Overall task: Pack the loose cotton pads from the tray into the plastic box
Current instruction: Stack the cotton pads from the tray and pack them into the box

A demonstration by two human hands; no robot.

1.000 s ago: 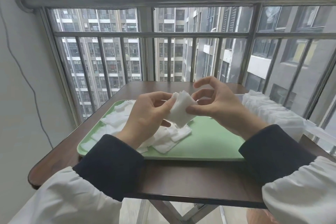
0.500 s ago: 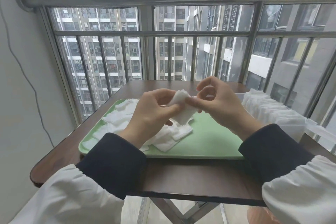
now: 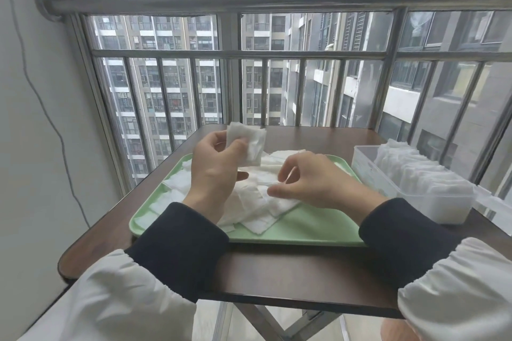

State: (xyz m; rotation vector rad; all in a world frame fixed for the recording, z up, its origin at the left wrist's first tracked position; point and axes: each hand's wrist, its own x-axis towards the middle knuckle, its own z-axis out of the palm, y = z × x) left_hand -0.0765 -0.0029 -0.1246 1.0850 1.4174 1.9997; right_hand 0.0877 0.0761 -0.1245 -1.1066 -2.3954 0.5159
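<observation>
Left hand (image 3: 216,171): thumb and fingers clamped on stack of pads (image 3: 253,144), at least two, upright above the tray (image 3: 304,230), roughly square, no clear long axis. Right hand (image 3: 313,183): fingers curled onto pile (image 3: 257,207) mid-tray, grip unclear. Pile overlaps, uncountable. One box (image 3: 368,166) right of tray, long axis running away, pads on edge inside.
</observation>
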